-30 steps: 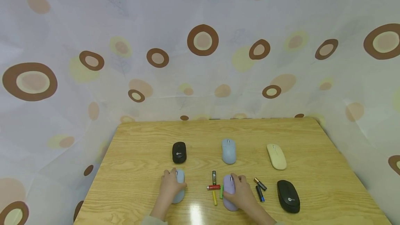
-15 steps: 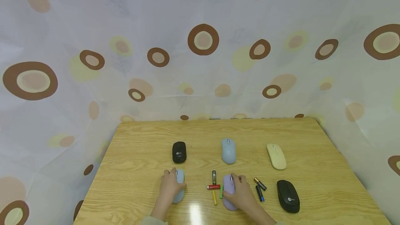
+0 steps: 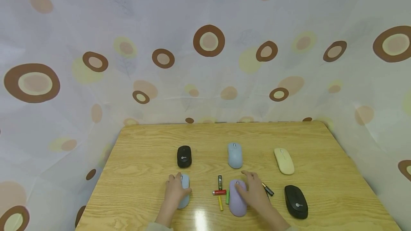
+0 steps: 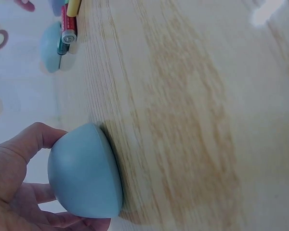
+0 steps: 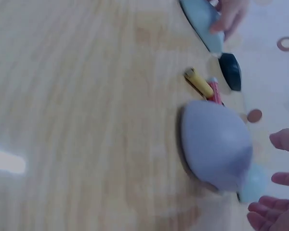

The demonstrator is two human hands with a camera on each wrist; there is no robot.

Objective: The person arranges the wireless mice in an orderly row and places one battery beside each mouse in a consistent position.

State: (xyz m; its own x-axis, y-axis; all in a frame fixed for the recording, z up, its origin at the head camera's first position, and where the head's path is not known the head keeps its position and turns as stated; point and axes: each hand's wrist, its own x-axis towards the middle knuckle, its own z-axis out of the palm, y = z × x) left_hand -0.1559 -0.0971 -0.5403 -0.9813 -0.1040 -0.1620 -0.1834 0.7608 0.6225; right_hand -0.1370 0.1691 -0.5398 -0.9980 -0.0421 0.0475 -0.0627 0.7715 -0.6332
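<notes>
Flanking purple mouse (image 3: 238, 204), green battery (image 3: 227, 197), right fingers (image 5: 287, 179), red battery (image 3: 219, 192) beyond

The table (image 3: 144, 138) is honey-yellow wood streaked with darker grain, and the sheet (image 3: 179, 17) behind it is greyish white, dotted with brown rings, cream and pinkish inside, and washed-out peach and yellow spots. Near left I see a light blue mouse (image 3: 184, 201); right of it, a lilac mouse (image 3: 238, 203). Farther off come a black mouse (image 3: 184, 155) with white lettering, a powder-blue mouse (image 3: 235, 157) and a pale yellow mouse (image 3: 284, 161). Between the near two, there's a red battery (image 3: 219, 192), a yellow battery (image 3: 220, 203) and a bright green battery (image 3: 227, 197).
</notes>
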